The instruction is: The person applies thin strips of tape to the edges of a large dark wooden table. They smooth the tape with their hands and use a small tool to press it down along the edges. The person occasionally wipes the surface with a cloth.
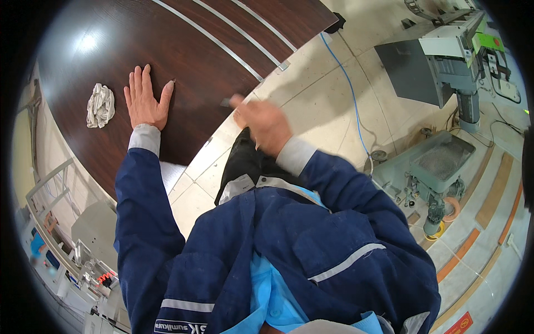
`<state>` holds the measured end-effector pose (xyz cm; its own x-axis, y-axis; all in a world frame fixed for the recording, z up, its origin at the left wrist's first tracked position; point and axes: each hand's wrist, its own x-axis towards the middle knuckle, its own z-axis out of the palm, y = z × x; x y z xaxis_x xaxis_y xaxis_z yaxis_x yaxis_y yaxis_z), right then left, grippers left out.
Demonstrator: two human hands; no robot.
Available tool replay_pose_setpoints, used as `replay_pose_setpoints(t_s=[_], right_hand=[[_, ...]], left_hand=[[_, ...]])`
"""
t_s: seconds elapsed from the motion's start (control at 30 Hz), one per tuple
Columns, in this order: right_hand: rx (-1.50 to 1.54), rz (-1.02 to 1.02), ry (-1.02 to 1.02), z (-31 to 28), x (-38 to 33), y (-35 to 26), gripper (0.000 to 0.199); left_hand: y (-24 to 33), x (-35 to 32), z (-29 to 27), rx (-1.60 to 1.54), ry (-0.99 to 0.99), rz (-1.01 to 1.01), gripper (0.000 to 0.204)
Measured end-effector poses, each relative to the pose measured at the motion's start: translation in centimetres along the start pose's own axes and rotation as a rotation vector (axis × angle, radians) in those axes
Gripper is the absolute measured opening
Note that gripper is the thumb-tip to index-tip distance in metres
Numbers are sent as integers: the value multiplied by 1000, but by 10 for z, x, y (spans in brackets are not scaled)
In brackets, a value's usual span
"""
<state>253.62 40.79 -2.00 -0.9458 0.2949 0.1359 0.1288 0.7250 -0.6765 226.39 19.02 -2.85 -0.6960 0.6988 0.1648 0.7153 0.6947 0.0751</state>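
Observation:
My left hand [147, 103] lies flat, fingers spread, on a dark brown wood-grain panel [194, 61] with silvery strips across its far part. Left of that hand sits a crumpled off-white cloth [100, 106]. Blurred by motion, my right hand [264, 125] is closed at the panel's right edge. A small grey flat piece [225, 102] pokes out past its thumb and touches or nearly touches the edge; its kind is too blurred to tell.
A blue hose [349, 83] runs over the tiled floor [317, 106] to my right. Grey machinery [417, 72] with motors stands beyond it, near orange and tan strips [459, 255]. At the lower left are a metal frame [53, 181] and more equipment [92, 267].

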Motion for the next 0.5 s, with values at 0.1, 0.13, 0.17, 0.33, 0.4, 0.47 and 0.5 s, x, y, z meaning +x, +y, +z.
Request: replay_pose_setpoints(t_s=[0.1,0.13,0.17,0.33,0.4,0.47,0.5], right_hand=[[8,-98,22,11,-5,2,46],[22,-135,12,6,0,12,45],[-47,-19,136,-6,10,27,50],[-278,211,378,-9,20,78,51],[-99,-71,370,21,2,34,57],[105,-195,51,52,-25,-6,53],[244,-195,-132,62,-35,-22,62]], left_hand=[[0,0,-2,8,-20,-8,85],[0,0,-2,-1,-29,-13,86],[1,0,-3,-7,-25,-11,86],[1,0,-2,-1,-33,-13,86],[0,0,-1,12,-22,-9,86],[0,0,-1,5,-36,-15,86],[0,1,-1,-5,-18,-5,86]])
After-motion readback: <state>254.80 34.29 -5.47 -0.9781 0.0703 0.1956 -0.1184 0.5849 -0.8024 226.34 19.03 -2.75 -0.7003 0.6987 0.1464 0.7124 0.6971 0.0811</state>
